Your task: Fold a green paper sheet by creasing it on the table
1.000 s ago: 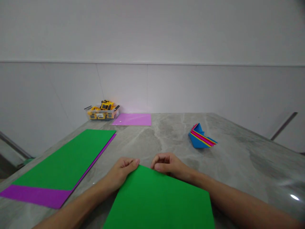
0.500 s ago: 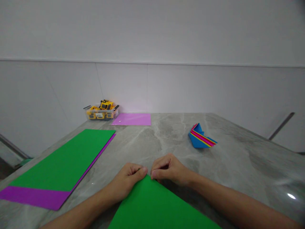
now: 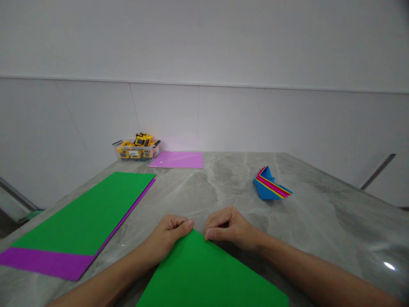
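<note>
A green paper sheet lies on the grey marble table right in front of me, one corner pointing away from me. My left hand rests curled on the sheet's left edge by that far corner, thumb pressed on the paper. My right hand is curled too, its thumb pinching the right side of the same corner. The two thumbs almost touch above the tip of the sheet.
To the left lies a large green sheet over a purple sheet. A small purple sheet and a clear box of yellow toy trucks sit at the back by the wall. Stacked folded paper boats stand right of centre.
The green sheet's far edge has turned into a pointed corner between my thumbs, and both hands have drawn closer together at that tip.
</note>
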`<state>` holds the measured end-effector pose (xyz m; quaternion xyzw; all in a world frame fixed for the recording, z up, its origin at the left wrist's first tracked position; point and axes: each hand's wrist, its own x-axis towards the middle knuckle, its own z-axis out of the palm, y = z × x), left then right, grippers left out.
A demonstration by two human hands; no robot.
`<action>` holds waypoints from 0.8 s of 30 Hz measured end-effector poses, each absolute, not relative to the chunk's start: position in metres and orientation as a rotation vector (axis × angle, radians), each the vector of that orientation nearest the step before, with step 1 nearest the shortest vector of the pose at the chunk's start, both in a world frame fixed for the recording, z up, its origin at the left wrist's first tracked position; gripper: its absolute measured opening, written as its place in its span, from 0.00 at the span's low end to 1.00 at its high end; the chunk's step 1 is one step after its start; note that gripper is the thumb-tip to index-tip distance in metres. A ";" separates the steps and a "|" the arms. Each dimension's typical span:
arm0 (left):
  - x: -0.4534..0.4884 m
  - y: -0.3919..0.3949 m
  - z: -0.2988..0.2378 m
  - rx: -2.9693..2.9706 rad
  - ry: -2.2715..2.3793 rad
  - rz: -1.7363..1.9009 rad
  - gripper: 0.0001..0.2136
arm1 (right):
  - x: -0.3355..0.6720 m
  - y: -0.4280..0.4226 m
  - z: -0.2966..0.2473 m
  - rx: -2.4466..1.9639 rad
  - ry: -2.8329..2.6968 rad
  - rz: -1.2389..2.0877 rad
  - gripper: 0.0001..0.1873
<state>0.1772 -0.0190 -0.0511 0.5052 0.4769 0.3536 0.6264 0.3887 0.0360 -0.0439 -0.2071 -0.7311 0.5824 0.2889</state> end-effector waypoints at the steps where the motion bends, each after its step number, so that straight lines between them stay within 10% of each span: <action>1: 0.176 -0.018 -0.052 1.156 1.091 0.815 0.28 | 0.389 0.036 -0.044 -0.547 -1.956 1.556 0.13; 17: 0.135 0.004 -0.043 0.983 1.122 0.994 0.24 | 0.410 0.048 -0.042 -0.506 -2.003 1.558 0.14; 24: 0.118 0.014 -0.042 0.928 1.076 0.961 0.21 | 0.419 0.045 -0.042 -0.607 -1.925 2.111 0.18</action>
